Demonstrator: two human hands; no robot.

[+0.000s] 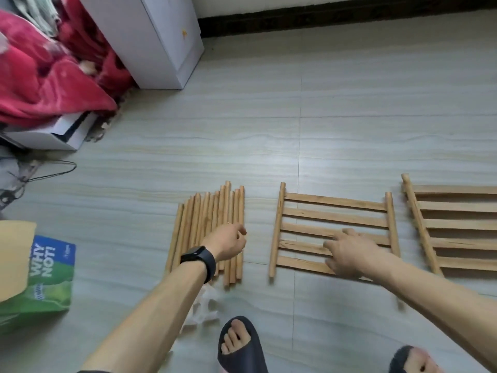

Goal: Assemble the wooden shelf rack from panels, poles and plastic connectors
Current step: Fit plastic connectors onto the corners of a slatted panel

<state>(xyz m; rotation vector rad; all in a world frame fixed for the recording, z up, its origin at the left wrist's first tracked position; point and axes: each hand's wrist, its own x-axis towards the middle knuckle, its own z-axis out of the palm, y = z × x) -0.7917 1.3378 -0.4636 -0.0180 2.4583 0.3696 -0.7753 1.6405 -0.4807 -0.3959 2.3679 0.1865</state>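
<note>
- Step in hand, as I judge it: sorting and laying out the parts on the tiled floor [349, 103]; nothing looks joined yet
- The bundle of wooden poles [207, 224] lies side by side at about 7 o'clock of the view's centre, with the far ends pointing toward 12
- The left hand [228, 242] is over the poles' near half with its fingers curled in; I cannot tell whether it grips a pole
- A slatted panel [333, 218] lies flat at 3 o'clock of the poles, near them but apart
- The right hand [347, 254] rests on the panel's near slats, fingers spread wide, holding nothing
- A second slatted panel [457, 224] lies at 3 o'clock of the first, cut off by the frame edge
- Crumpled clear plastic [204, 308] lies at 6 o'clock of the poles; whether it holds the connectors is unclear
- The next move likely calls for finding the connectors, then seating a pole end squarely at a panel corner
</note>
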